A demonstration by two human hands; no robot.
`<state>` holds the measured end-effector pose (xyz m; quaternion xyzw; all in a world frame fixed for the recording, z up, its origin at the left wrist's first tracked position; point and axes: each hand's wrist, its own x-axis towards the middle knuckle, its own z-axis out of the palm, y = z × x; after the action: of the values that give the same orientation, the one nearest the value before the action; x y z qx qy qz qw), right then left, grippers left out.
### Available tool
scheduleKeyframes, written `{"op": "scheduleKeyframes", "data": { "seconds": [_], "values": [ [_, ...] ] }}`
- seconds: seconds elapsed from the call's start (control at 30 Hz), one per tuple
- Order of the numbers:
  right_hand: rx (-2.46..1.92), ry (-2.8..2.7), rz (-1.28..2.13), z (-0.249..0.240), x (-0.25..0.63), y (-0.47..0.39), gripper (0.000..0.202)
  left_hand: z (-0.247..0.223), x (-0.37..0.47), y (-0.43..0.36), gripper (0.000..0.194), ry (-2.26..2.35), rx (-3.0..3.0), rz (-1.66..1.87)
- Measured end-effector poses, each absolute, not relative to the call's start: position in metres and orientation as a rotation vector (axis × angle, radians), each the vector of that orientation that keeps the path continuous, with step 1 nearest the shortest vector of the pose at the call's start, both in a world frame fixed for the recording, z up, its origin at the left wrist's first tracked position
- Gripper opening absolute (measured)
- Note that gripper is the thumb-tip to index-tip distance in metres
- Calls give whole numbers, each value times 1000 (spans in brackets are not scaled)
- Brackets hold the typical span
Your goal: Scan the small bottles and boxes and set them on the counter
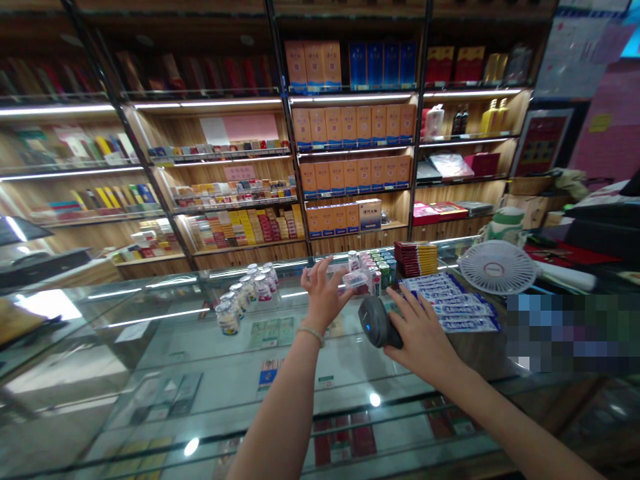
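My left hand (324,297) reaches over the glass counter (200,347). Its thumb and a fingertip close on a small clear pack (355,279), tilted, its kind too blurred to name; the other fingers are spread. Held in my right hand (417,333) is a dark grey barcode scanner (376,322) with a blue light, its head turned to the left. Just behind the hands stand rows of small packs and tins (383,267). Blue-and-white wrapped packets (450,303) lie fanned out beside my right hand. Several small white-topped jars (245,293) stand to the left.
Red and yellow boxes (416,259) are stacked at the counter's back edge. To the right are a white fan (497,268) and a green-topped bottle (505,223). Shelves with orange boxes (355,127) and cigarette-like packs (250,227) line the back wall.
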<state>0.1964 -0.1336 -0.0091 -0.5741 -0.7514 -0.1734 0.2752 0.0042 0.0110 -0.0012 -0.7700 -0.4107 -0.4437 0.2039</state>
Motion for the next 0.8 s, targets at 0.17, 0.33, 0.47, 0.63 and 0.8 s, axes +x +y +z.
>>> {"op": "scheduleKeyframes", "data": {
  "seconds": [0.17,0.33,0.47,0.63,0.8],
  "values": [
    [-1555,-2061,-501,-20,194,-128,32,-1,4,11,35,-1141,-2141,-1233],
    [-1579,-2087,-507,-26,192,-125,33,-2,4,12,36,-1157,-2153,-1229],
    [-1614,-2143,-395,-24,193,-123,37,-2,4,12,36,-1182,-2153,-1218],
    [-1652,-2224,-172,-17,195,-124,37,-3,5,12,35,-1173,-2151,-1222],
    [-1636,-2336,7,-12,200,-128,51,-5,4,14,36,-1172,-2160,-1217]
  ]
}}
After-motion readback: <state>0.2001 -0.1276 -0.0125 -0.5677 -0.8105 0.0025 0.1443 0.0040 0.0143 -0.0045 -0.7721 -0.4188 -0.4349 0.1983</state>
